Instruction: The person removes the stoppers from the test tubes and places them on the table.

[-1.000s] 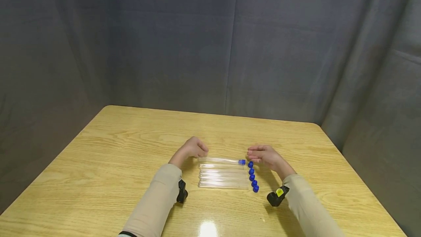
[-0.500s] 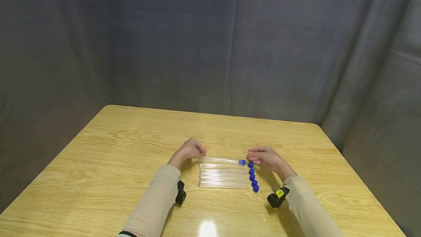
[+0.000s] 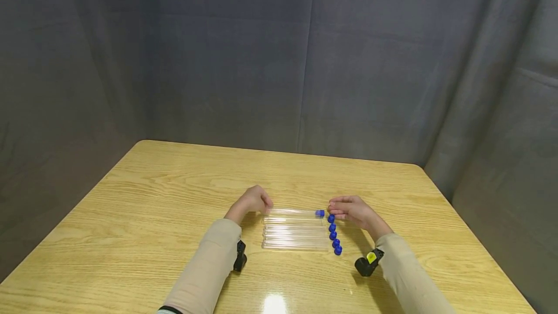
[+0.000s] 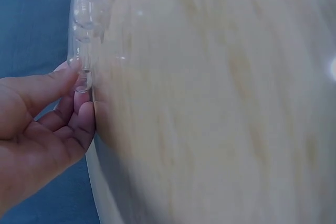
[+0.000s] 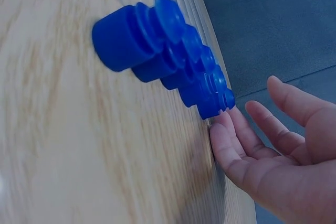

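Note:
Several clear test tubes (image 3: 296, 243) lie side by side on the table. The farthest, a capped test tube (image 3: 292, 211), has a blue cap (image 3: 320, 213) on its right end. My left hand (image 3: 254, 199) pinches this tube's rounded left end between thumb and fingers; in the left wrist view the thumb (image 4: 58, 83) lies against the clear end. Beside the capped end, my right hand (image 3: 352, 208) holds nothing, its fingers loosely bent. In the right wrist view its fingertips (image 5: 223, 132) are close to the farthest caps; whether they touch is unclear.
Loose blue caps (image 3: 333, 235) stand in a row right of the tubes' open ends. The wooden table (image 3: 174, 183) reaches back to a grey curtain (image 3: 235, 71). Black wrist cameras (image 3: 366, 264) are strapped over both sleeves.
My left hand has shifted slightly left and down onto the far tube's end and now pinches it. The capped tube has moved very slightly. My right hand has barely moved.

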Tool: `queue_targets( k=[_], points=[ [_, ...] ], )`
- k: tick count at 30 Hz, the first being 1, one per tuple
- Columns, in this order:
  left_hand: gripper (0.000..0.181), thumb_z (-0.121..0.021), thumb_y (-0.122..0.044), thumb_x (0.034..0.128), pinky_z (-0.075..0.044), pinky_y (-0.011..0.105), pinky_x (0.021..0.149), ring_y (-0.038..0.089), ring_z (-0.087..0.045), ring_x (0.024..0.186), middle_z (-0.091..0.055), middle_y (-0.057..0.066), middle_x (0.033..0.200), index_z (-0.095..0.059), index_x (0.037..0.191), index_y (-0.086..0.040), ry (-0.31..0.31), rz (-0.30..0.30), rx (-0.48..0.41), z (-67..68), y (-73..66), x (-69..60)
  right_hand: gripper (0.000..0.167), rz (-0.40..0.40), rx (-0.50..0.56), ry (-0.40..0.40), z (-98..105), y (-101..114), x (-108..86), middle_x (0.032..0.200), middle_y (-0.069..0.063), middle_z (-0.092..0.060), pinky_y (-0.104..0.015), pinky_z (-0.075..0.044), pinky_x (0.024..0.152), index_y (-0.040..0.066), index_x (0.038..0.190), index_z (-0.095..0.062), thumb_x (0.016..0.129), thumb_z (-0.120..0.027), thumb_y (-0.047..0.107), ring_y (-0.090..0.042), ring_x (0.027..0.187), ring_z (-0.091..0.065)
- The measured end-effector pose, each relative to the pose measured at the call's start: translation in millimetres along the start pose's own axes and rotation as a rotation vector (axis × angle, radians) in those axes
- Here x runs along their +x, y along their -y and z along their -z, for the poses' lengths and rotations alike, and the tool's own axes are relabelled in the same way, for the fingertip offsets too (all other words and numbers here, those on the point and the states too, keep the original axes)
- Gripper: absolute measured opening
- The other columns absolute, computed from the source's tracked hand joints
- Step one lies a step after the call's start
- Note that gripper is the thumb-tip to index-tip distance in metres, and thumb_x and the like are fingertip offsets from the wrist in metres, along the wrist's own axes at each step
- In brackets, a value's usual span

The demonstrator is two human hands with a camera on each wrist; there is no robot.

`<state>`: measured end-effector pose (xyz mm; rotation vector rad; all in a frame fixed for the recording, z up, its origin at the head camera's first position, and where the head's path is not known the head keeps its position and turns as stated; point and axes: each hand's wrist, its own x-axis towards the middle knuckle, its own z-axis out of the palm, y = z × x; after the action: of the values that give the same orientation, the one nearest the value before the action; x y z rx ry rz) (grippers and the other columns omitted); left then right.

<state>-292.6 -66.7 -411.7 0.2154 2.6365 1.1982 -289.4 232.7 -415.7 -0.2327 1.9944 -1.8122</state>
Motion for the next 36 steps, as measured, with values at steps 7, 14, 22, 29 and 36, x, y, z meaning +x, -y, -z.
queue_targets(
  k=[7, 14, 22, 29, 36],
  points=[
    [0.01, -0.066, 0.004, 0.0767, -0.048, 0.03, 0.068, 0.017, -0.054, 0.075, -0.061, 0.004, 0.08, -0.068, 0.086, 0.0, 0.032, -0.009, 0.032, -0.1, -1.8, -0.8, 0.042, -0.009, 0.012, -0.005, 0.0, 0.4, -0.5, 0.093, -0.011, -0.061, -0.028, -0.049, 0.078, -0.023, 0.122, -0.03, 0.093, -0.045, 0.002, -0.014, 0.082, -0.061],
    [0.012, -0.061, 0.004, 0.0808, -0.049, 0.029, 0.067, 0.019, -0.056, 0.077, -0.061, 0.007, 0.084, -0.066, 0.091, 0.002, 0.048, -0.025, 0.029, -0.5, -2.0, -1.3, 0.042, -0.011, 0.009, -0.004, -0.4, 0.3, -0.1, 0.093, -0.009, -0.062, -0.028, -0.049, 0.077, -0.023, 0.123, -0.029, 0.094, -0.043, 0.004, -0.013, 0.081, -0.061],
    [0.012, -0.057, 0.002, 0.0851, -0.049, 0.03, 0.069, 0.019, -0.056, 0.08, -0.061, 0.008, 0.086, -0.065, 0.093, 0.002, 0.034, -0.022, 0.03, 1.0, -4.1, -1.7, 0.041, -0.003, 0.002, -0.01, -0.6, -0.1, 0.9, 0.092, -0.009, -0.062, -0.028, -0.049, 0.076, -0.023, 0.122, -0.03, 0.094, -0.042, 0.004, -0.014, 0.081, -0.061],
    [0.015, -0.054, 0.002, 0.0867, -0.049, 0.029, 0.066, 0.018, -0.056, 0.075, -0.061, 0.009, 0.088, -0.064, 0.098, 0.003, 0.052, -0.029, 0.015, 3.6, -4.6, -3.3, 0.04, 0.013, 0.004, -0.004, -1.6, -0.7, 0.5, 0.092, -0.009, -0.062, -0.027, -0.05, 0.075, -0.024, 0.121, -0.031, 0.094, -0.042, 0.003, -0.014, 0.082, -0.061],
    [0.015, -0.053, 0.002, 0.0871, -0.05, 0.029, 0.065, 0.019, -0.058, 0.072, -0.062, 0.01, 0.078, -0.064, 0.097, 0.005, 0.064, -0.014, -0.02, 6.3, -5.6, -4.5, 0.04, 0.022, 0.018, -0.005, -1.7, -0.6, 0.2, 0.092, -0.009, -0.062, -0.027, -0.05, 0.075, -0.024, 0.121, -0.03, 0.095, -0.04, 0.003, -0.014, 0.082, -0.061]
  ],
)
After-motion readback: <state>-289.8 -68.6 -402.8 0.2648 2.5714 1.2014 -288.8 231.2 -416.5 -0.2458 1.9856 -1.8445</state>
